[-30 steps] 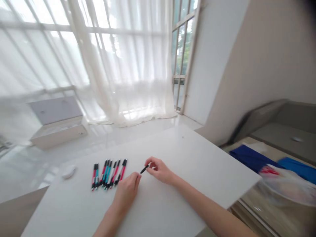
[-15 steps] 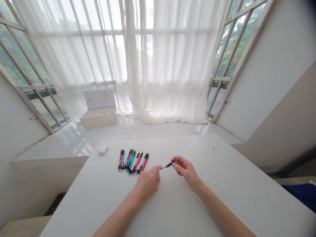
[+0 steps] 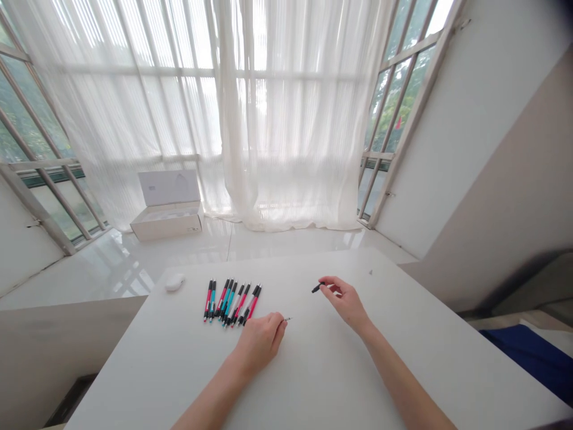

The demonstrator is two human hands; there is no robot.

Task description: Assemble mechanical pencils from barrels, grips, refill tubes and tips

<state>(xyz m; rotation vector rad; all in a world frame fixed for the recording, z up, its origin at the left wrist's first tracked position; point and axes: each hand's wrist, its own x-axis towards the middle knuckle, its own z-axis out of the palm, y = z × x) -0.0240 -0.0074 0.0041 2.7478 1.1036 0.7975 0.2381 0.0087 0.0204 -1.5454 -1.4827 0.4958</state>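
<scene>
My left hand point(image 3: 262, 337) is closed near the middle of the table, round a part of a pen that the fingers mostly hide. A thin pen refill tip point(image 3: 289, 319) sticks out of it to the right. My right hand point(image 3: 344, 301) pinches a short black pen grip point(image 3: 317, 288) between thumb and fingertips, above the table and apart from the left hand. Beyond my left hand lies a row of several click pens point(image 3: 231, 301) in pink, teal and white with black ends, side by side.
The white table point(image 3: 313, 382) has a small white rounded case point(image 3: 174, 282) at its far left and a tiny grey piece point(image 3: 370, 272) at its far right. An open white box point(image 3: 168, 227) stands on the ledge by the curtain point(image 3: 295, 179). Dark blue cloth point(image 3: 528, 358) lies at right.
The black grip has come away from the part in my left hand, baring the refill tip. My hands are farther apart, and the camera view has shifted slightly.
</scene>
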